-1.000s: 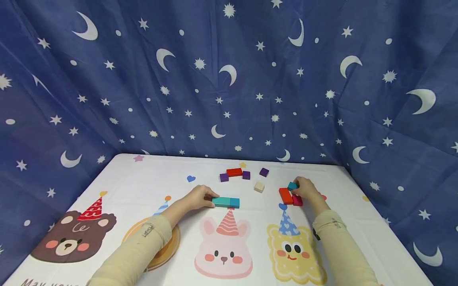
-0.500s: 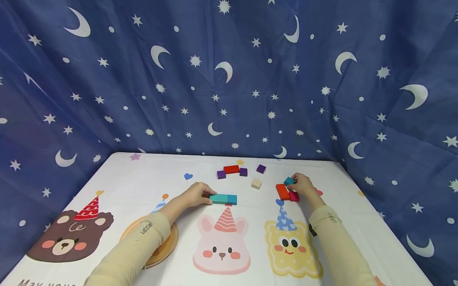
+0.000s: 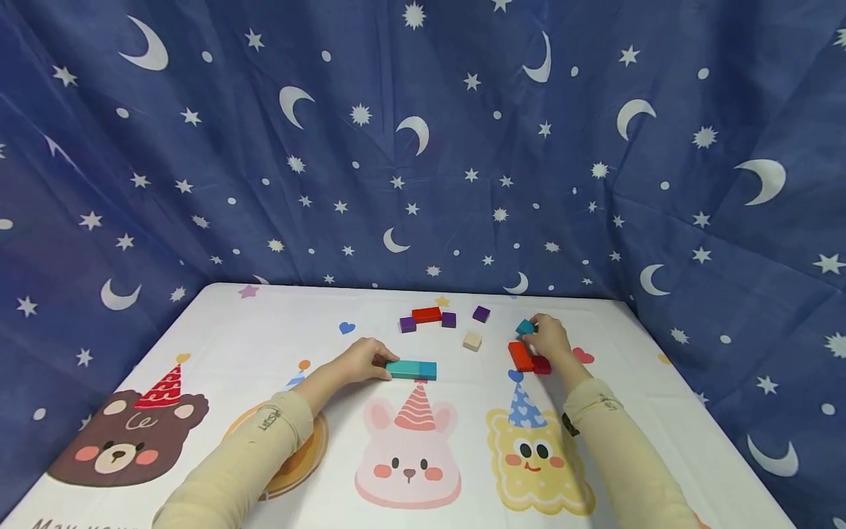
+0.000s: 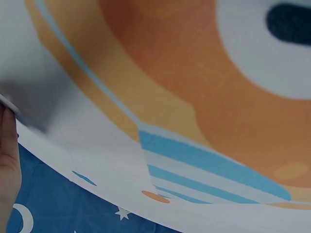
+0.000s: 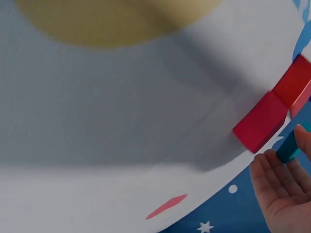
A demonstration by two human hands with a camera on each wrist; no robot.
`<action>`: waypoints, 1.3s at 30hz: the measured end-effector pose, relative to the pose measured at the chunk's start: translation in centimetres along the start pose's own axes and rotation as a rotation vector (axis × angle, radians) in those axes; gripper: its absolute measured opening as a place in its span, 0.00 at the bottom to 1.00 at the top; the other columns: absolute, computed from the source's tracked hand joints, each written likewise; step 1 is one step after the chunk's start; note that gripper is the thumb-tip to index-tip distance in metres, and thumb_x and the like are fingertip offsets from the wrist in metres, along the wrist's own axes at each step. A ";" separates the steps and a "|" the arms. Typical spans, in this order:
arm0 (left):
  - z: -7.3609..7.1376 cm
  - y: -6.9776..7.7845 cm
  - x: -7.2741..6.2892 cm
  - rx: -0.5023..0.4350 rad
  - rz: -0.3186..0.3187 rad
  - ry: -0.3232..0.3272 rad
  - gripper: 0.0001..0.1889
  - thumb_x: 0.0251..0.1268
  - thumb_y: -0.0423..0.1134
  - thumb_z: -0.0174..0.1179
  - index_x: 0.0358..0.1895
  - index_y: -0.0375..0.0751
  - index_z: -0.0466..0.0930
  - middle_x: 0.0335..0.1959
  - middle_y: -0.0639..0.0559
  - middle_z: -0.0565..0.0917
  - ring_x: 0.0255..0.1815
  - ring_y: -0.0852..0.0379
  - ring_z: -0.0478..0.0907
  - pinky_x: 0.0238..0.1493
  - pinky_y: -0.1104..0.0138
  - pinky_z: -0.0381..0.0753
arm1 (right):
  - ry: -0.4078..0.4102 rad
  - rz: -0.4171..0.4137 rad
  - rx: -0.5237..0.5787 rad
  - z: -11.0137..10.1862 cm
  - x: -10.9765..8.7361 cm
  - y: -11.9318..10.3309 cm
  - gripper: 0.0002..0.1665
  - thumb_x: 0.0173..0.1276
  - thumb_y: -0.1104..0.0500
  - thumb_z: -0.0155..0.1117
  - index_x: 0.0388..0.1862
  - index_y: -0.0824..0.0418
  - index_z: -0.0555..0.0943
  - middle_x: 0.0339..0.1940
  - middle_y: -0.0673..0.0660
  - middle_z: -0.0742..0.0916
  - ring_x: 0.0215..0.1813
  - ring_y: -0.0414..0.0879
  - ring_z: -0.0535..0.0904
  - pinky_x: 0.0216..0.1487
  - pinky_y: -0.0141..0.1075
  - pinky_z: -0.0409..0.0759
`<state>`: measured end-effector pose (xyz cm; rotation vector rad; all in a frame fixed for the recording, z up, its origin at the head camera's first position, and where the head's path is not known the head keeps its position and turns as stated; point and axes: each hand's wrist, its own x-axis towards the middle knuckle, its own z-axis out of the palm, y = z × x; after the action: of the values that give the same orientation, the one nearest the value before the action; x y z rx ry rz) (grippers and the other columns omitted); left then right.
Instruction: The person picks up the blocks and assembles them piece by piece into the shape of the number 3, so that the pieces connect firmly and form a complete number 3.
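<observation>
My left hand point(image 3: 360, 360) pinches the left end of a long teal block point(image 3: 402, 369), with thumb and fingers on its edges. A blue block point(image 3: 428, 371) sits flush against that block's right end. In the left wrist view only part of the hand shows at the left edge. My right hand point(image 3: 550, 338) grips a small blue-teal block point(image 3: 525, 328) between thumb and fingers, also visible in the right wrist view. Just in front of this hand, an orange-red block point(image 3: 520, 356) and a crimson block point(image 3: 541, 365) lie side by side, touching.
Toward the back lies a red block point(image 3: 426, 315), with a purple cube point(image 3: 407, 325) and another purple cube point(image 3: 449, 319) at its ends. A third purple cube point(image 3: 481, 314) and a beige block point(image 3: 472, 342) lie apart. A starry blue curtain point(image 3: 423, 184) hangs behind the table.
My right hand has moved left and farther back with the small blue-teal block, away from the crimson block. The left hand stays on the teal block. The head view has shifted slightly.
</observation>
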<state>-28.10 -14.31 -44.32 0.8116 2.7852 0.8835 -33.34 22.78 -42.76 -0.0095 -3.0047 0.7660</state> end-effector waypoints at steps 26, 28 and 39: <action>0.2 0.2 0.1 -0.004 -0.002 -0.001 0.17 0.50 0.34 0.70 0.46 0.36 0.84 0.40 0.45 0.86 0.39 0.59 0.78 0.47 0.64 0.78 | 0.035 -0.272 0.073 2.4 -1.1 -4.2 0.24 0.60 0.62 0.67 0.52 0.73 0.76 0.45 0.68 0.85 0.48 0.60 0.80 0.53 0.50 0.78; 0.3 0.2 0.1 -0.002 -0.004 -0.004 0.17 0.51 0.35 0.70 0.46 0.36 0.84 0.41 0.45 0.86 0.39 0.59 0.78 0.47 0.64 0.78 | 0.027 -0.273 0.074 2.5 -1.2 -4.5 0.23 0.60 0.62 0.67 0.53 0.73 0.76 0.45 0.67 0.85 0.49 0.60 0.81 0.53 0.50 0.78; 0.1 0.3 0.0 0.007 -0.024 -0.003 0.16 0.51 0.34 0.69 0.46 0.36 0.84 0.40 0.45 0.86 0.40 0.56 0.79 0.48 0.63 0.79 | -0.063 -0.355 0.078 3.8 -1.4 -6.9 0.22 0.59 0.62 0.68 0.52 0.70 0.79 0.49 0.65 0.84 0.52 0.58 0.79 0.54 0.48 0.78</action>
<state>-27.93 -14.05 -44.24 0.7788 2.7908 0.8687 -32.04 14.88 -42.82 0.5435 -2.9035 0.8523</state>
